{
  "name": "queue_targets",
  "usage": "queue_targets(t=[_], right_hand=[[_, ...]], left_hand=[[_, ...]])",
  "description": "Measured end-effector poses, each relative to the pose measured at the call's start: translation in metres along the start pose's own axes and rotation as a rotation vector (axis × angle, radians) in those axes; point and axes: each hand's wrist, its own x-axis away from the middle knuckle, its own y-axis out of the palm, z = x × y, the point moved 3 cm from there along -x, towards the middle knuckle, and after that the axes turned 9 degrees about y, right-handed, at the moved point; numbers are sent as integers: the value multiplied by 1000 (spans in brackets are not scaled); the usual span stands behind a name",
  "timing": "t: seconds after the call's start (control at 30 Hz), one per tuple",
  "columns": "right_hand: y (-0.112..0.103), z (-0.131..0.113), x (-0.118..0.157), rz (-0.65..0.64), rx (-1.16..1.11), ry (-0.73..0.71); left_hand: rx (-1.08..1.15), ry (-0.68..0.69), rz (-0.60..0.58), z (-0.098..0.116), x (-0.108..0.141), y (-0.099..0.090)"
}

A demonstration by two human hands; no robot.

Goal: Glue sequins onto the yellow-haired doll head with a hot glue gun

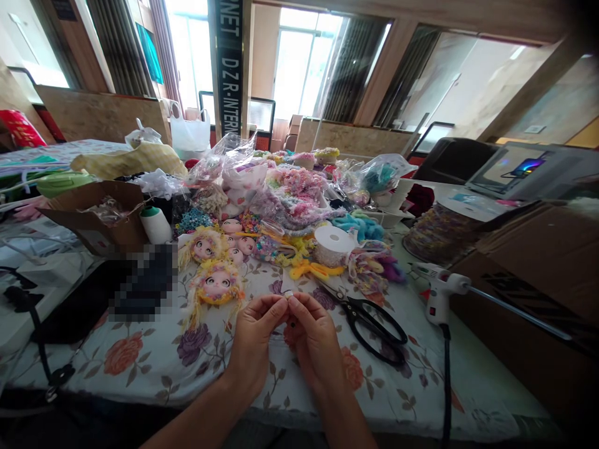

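My left hand [255, 337] and my right hand [318, 343] meet above the flowered tablecloth [154, 355], both pinching one small whitish piece [289, 294] between thumbs and forefingers. Its shape is too small to make out. A little dark dot shows just under the fingertips. Left of my hands lie two doll faces with yellow yarn hair, the nearer one [218, 282] and one behind it [204, 247]. Black-handled scissors [374, 327] rest to the right of my right hand, blades pointing toward the yellow yarn [313, 270].
A glue gun [437, 293] with its cord stands at the right beside a large cardboard box [528, 293]. Behind are a white spool [333, 243], yarn heaps and plastic bags. An open carton [100, 218], thread cone [156, 226] and cables occupy the left.
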Motion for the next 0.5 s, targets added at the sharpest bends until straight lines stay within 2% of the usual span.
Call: queue_targets(t=[0.13,0.23,0.33,0.43,0.5], right_hand=[[2,-3,3,-21,-8,15],[2,-8,2,-28,11,34],[1,-14,-2,-74,63,94],[1,-22,-8,-97,108,133],[3,-27,-12,-91,126,123]], left_hand=[[-46,6,-7,0,4,-1],[-139,46,-12,12,6,-7],[-338,210,48,45,-3,-27],[-559,472,169,90,-21,-60],[-706,548,226,114,-35,-82]])
